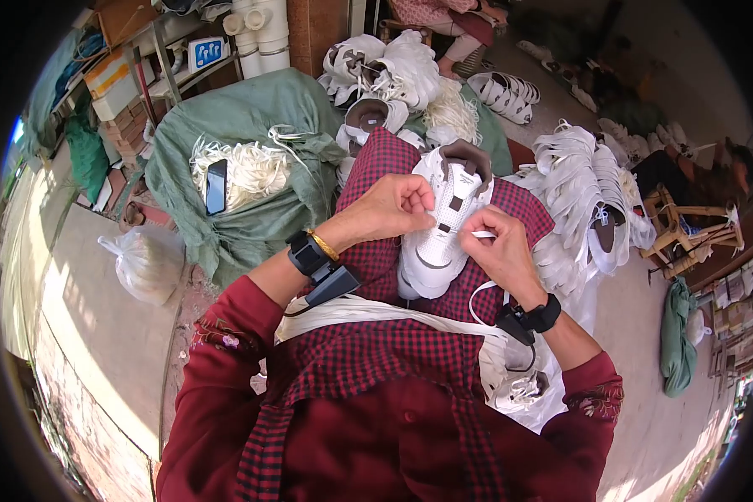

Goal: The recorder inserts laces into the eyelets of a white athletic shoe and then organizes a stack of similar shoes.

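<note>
Grip, right hand [504, 251]: pinched on white lace [482, 235]. Left hand [385, 207]: curled at white shoe [436, 253], hold unclear. Risk: lace slipping, from loose pinch.

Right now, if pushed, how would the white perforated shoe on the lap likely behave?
The shoe would probably flex only slightly, since it holds its rounded shape. It may tip or shift fairly easily, because it rests on uneven red-and-black checked cloth.

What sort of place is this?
It looks like a small, makeshift shoe workshop: a white shoe on the person's lap, more white shoes heaped nearby, and loose pale laces piled on green sheeting.
</note>
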`<state>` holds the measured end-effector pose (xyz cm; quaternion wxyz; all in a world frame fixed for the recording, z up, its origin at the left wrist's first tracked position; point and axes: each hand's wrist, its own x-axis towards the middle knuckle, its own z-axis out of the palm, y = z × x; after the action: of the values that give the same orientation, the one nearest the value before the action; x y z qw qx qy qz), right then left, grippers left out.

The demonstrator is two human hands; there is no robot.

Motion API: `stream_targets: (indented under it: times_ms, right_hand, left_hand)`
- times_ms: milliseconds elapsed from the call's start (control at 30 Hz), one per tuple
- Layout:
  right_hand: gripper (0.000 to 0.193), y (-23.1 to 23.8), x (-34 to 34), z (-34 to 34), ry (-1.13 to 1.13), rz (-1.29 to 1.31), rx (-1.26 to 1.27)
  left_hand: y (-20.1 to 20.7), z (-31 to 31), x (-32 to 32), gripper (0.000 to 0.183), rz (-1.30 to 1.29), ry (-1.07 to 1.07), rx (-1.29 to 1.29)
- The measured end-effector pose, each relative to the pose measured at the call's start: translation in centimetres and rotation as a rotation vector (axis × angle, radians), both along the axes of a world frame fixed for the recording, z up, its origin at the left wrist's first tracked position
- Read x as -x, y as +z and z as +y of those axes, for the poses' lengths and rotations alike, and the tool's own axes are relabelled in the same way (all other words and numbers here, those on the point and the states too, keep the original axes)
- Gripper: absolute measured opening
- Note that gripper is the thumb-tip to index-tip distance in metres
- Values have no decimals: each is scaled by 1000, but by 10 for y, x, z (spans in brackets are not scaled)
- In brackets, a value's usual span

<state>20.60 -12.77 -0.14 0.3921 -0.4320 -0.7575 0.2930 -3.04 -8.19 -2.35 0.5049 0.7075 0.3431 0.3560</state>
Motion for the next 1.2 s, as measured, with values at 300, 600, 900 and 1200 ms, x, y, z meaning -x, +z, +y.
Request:
stream_targets:
  times_ms: [300,600,900,1200]
  right_hand:
    - [7,-3,-2,2,22,51,52]
    - [9,-12,-4,6,43,89,10]
    - [13,7,2,-1,-9,-139,-123]
    - [10,-2,10,4,-20,-297,-334]
  left_hand:
    - [-1,3,0,19,-17,-15,37]
    - [-3,4,-2,20,-16,-13,25]
    - [-6,0,2,24,-40,-65,-11]
    - [-4,6,-1,25,-25,-54,-15]
